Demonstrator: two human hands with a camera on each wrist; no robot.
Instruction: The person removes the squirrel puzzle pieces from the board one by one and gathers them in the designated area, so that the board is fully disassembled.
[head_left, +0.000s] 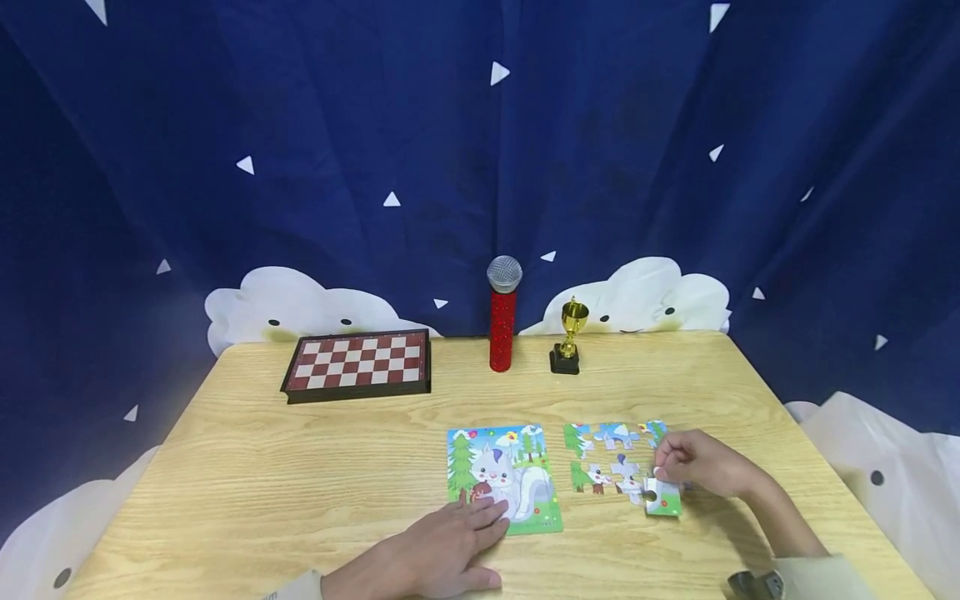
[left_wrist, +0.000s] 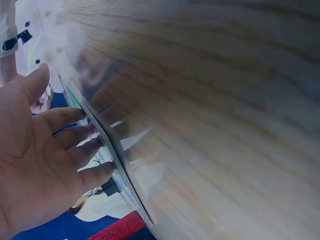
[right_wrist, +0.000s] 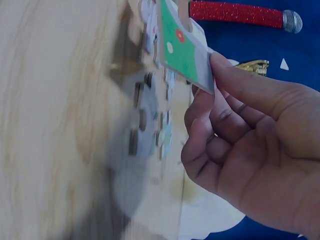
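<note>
In the head view my right hand [head_left: 701, 461] pinches a corner puzzle piece [head_left: 667, 500] between thumb and fingers. Green with a red flower, the piece is tilted and off the table in the right wrist view [right_wrist: 182, 52]. Several other puzzle pieces [head_left: 617, 435] lie in two loose rows just left of that hand. My left hand [head_left: 442, 546] rests with extended fingers on the lower edge of a squirrel picture board [head_left: 534, 475]. From the left wrist view, those fingertips [left_wrist: 102, 172] touch the board's face near its edge.
A checkered game board [head_left: 356, 362] lies at the back left of the wooden table [head_left: 300, 467]. Behind the picture board stands a red microphone [head_left: 502, 325], with a small gold trophy [head_left: 570, 333] to its right. A dark blue curtain [head_left: 375, 125] hangs behind the table.
</note>
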